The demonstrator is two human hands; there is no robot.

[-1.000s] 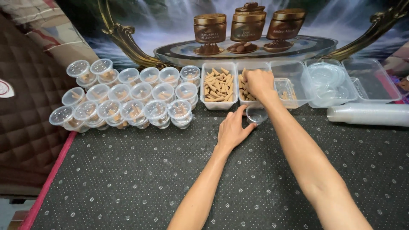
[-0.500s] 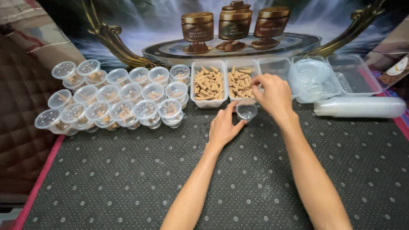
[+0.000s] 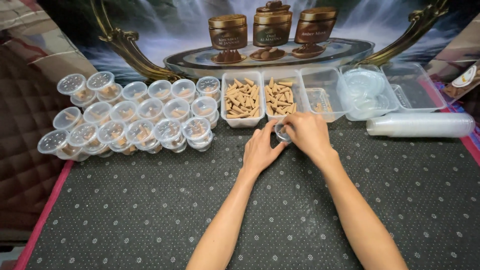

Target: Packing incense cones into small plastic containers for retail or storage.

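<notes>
While both hands meet just in front of the trays, the scene reads like this:

Cup: a small clear cup sits on the worktop between the two hands, just in front of the cone trays.
Left hand: the left hand rests flat-ish beside the cup, its fingers loosely spread and steadying the near side.
Right hand: the right hand curls over the cup's rim, fingertips pinched together; whether they grip a cone or only the rim I cannot tell.
Done: about twenty lidded cups stand stacked in rows at the left, each with brown pieces inside.
Left: two trays of cones are still well filled; a third tray is nearly bare; loose lids and a sleeve of unused cups wait at the right, so plenty seems to remain.
Room: the near half of the dotted mat is open; the far edge is crowded by trays, and a pink border marks the left edge.
</notes>
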